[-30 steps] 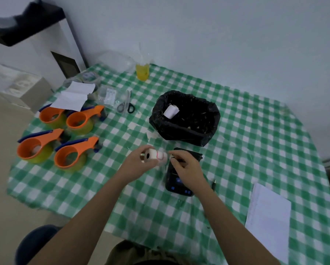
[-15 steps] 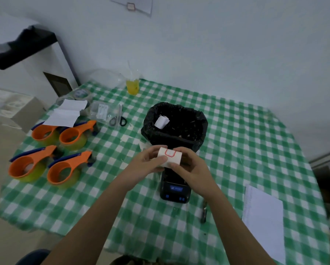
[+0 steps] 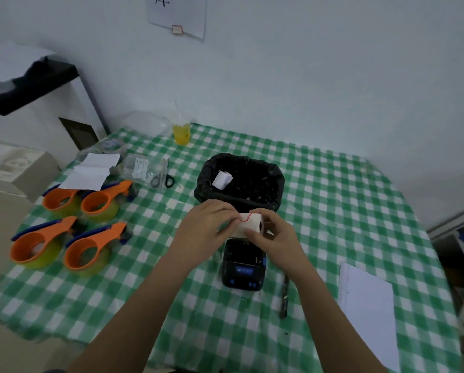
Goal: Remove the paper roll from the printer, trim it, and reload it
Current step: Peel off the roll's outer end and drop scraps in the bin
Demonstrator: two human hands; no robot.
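A white paper roll (image 3: pixel 248 224) with a red pen mark on it is held in the air between both hands, just above the far end of the small black printer (image 3: pixel 243 266). My left hand (image 3: pixel 205 228) grips the roll's left side. My right hand (image 3: pixel 275 235) pinches its right end, where the core hole shows. The printer lies on the green checked tablecloth with its lid open and its paper bay showing. Black-handled scissors (image 3: pixel 163 176) lie to the far left, near a clear plastic bag.
A black-lined bin (image 3: pixel 241 181) with paper scraps stands just behind the hands. Several orange tape dispensers (image 3: pixel 72 224) sit at the left. A pen (image 3: pixel 284 298) and a white sheet (image 3: pixel 366 310) lie at the right. A yellow drink cup (image 3: pixel 181 133) stands at the back.
The roll has turned so its right end faces the camera, and both hands hold it slightly higher above the printer. The head camera has tilted up, showing more wall.
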